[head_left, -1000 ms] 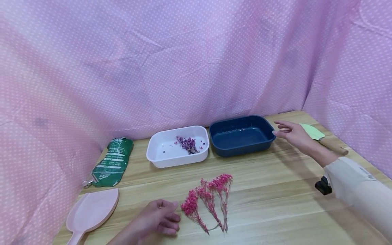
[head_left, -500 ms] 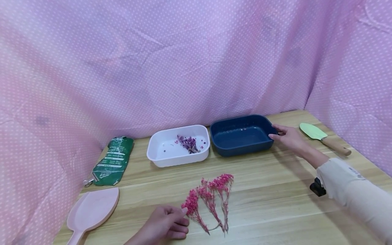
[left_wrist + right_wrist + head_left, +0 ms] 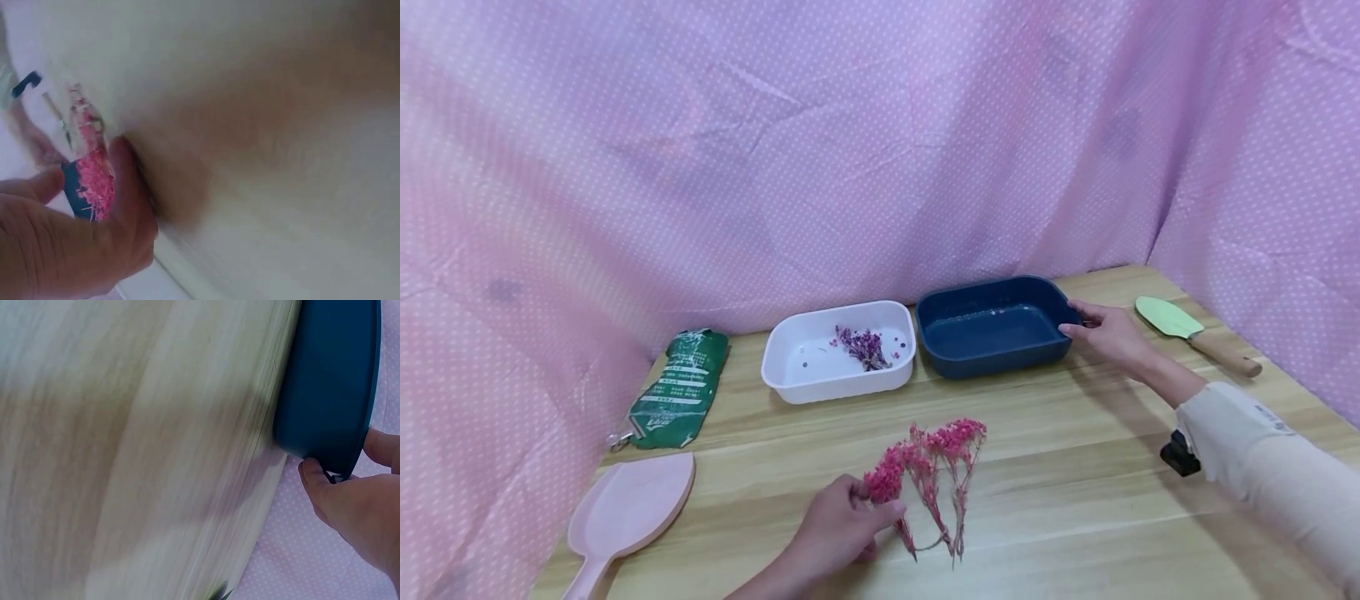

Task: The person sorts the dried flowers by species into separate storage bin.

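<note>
My left hand (image 3: pixel 842 529) is at the near middle of the table, its thumb across the stem of the leftmost sprig in a bunch of pink dried flowers (image 3: pixel 958 437). The left wrist view shows the pink flower heads (image 3: pixel 95 184) between thumb and fingers. The other sprigs fan out to the right, their stems joined near the bottom. On the right, my right hand (image 3: pixel 1108 337) grips the end of a dark blue rectangular tray (image 3: pixel 992 362). In the right wrist view, thumb and fingers pinch the rim of the tray (image 3: pixel 328 381) at its corner.
Left of the blue tray stands a white tray (image 3: pixel 842 387) with a bunch of purple dried flowers (image 3: pixel 863 348) and loose bits. A green bag (image 3: pixel 681 392) and a pink paddle-shaped board (image 3: pixel 632 504) lie at left. A green-bladed trowel (image 3: pixel 1195 333) with wooden handle lies far right.
My left hand has moved right onto the pink dried flowers, which have shifted slightly right. My right hand has come in from the right and taken hold of the blue tray's end.
</note>
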`<state>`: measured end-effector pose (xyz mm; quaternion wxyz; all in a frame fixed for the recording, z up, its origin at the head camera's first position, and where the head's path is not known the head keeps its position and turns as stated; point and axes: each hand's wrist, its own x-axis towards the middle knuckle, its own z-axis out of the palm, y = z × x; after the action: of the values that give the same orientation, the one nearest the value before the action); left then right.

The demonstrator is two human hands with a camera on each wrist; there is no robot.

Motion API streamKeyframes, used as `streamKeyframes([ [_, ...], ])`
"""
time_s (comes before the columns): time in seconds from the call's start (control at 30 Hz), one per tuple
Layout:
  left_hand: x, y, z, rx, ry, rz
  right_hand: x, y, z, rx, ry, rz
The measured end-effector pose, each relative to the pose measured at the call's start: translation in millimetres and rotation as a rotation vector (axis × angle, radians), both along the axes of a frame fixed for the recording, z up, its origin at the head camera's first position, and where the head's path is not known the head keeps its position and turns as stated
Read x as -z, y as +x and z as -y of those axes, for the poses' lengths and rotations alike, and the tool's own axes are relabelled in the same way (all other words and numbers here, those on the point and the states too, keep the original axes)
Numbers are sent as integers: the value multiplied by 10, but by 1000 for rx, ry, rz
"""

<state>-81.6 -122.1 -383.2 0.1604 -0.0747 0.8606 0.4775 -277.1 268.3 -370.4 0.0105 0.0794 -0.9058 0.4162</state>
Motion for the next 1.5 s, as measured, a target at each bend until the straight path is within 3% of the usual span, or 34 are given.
streamKeyframes([
  [0.17, 53, -126, -120, 76, -395, -173, 9, -16, -14, -8, -21, 17],
  [0.23, 62, -146, -110, 110, -462, -252, 12, -17, -10, -12, -21, 20],
  [0.3, 58, -162, -67, 139, -464, -321, 10, -17, -9, -10, -14, 16],
  [0.4, 32, -189, 29, 177, -361, -356, 0, -14, -15, -2, -4, 10],
  [0.53, -8, -239, 154, 176, -170, -277, -12, -11, -26, 1, -8, 20],
  [0.8, -123, -291, 227, 29, 98, -90, -22, -21, -28, 10, -15, 34],
  [0.93, -192, -360, 202, -13, 207, -53, -21, -28, -26, 13, -19, 33],
  [1.17, -289, -528, 117, -64, 333, -11, -3, -22, -22, 6, -29, 37],
  [1.33, -390, -627, 65, -94, 355, 14, 1, -20, 0, 6, -41, 42],
  [1.5, -496, -749, -4, -88, 369, -12, -8, -20, 0, 4, -56, 58],
])
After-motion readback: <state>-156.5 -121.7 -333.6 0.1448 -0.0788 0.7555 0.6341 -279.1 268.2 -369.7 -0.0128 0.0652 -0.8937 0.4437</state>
